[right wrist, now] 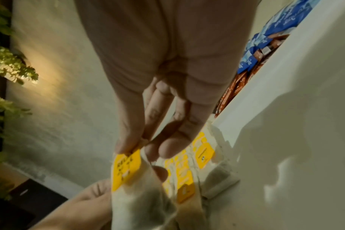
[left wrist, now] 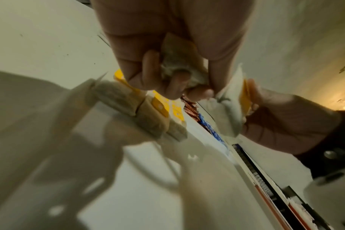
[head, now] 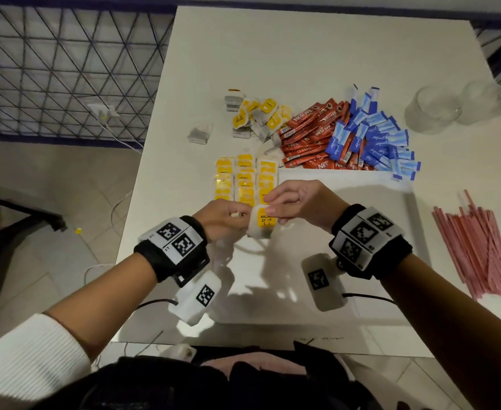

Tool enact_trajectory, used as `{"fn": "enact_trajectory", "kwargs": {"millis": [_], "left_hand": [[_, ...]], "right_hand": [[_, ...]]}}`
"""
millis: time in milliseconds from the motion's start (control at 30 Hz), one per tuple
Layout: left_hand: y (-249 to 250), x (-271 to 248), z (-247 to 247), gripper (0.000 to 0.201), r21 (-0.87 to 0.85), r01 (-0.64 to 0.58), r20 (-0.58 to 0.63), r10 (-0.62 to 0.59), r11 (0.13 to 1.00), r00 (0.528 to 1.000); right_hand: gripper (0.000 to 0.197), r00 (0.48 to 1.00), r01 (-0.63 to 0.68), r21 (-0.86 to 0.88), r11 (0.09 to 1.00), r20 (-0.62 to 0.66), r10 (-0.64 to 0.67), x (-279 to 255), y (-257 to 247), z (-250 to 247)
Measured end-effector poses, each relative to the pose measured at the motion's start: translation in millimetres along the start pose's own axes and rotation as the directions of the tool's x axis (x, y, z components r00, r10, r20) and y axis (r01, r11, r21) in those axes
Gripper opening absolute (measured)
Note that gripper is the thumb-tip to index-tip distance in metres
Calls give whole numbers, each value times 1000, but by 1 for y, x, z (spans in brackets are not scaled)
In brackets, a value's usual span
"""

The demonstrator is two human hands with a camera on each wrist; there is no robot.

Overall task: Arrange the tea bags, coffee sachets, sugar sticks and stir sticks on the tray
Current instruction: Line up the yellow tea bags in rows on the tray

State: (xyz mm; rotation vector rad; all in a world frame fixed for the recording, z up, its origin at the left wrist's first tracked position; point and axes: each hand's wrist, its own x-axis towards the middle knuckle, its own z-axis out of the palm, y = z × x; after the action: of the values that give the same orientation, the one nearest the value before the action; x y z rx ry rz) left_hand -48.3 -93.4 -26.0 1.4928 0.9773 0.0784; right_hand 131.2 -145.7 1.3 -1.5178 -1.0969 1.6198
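Observation:
Both hands meet low over the left part of the white tray (head: pixel 361 232). My right hand (head: pixel 270 205) (right wrist: pixel 144 147) pinches a tea bag (head: pixel 262 221) (right wrist: pixel 126 168) by its yellow tag. My left hand (head: pixel 237 216) (left wrist: pixel 179 84) curls around a crumpled tea bag (left wrist: pixel 177 62) and touches the tagged one's left edge. Three rows of yellow-tagged tea bags (head: pixel 243 179) lie on the tray's left end, just beyond the hands. Behind the tray are loose tea bags (head: pixel 255 113), red coffee sachets (head: pixel 311 134) and blue sugar sticks (head: pixel 376 137). Pink stir sticks (head: pixel 477 247) lie to the right.
Clear glass cups (head: pixel 432 110) stand at the table's back right. One tea bag (head: pixel 200 133) lies alone near the left table edge. A wire fence (head: pixel 66 69) and a cable on the floor are left of the table.

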Motion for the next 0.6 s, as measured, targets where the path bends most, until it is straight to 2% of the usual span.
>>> {"fn": "enact_trajectory", "kwargs": {"millis": [100,233,300,400,500,600], "left_hand": [[-7,-3,9,17,97,71,-13,-71,993,997],[-11,-5,21,27,112,130,70,-138,985,988],[-14,-6,25,23,228,136,47,-151,964,987],[-15,-6,26,20,241,141,23,-151,960,988],[-14,-6,24,25,334,178,-19,-183,925,983],[-11,-6,19,17,352,195,-79,-179,915,981]], "right_hand": [[18,999,-40,-23,999,25,41,2,8,-1],[18,998,-61,-97,993,2,62,7,22,-2],[18,997,-79,-128,989,-20,77,11,27,-2],[17,993,-88,-215,973,-94,69,18,33,-2],[18,982,-94,-295,951,-183,40,25,34,-1],[16,972,-89,-277,957,-236,22,30,35,-2]]}}
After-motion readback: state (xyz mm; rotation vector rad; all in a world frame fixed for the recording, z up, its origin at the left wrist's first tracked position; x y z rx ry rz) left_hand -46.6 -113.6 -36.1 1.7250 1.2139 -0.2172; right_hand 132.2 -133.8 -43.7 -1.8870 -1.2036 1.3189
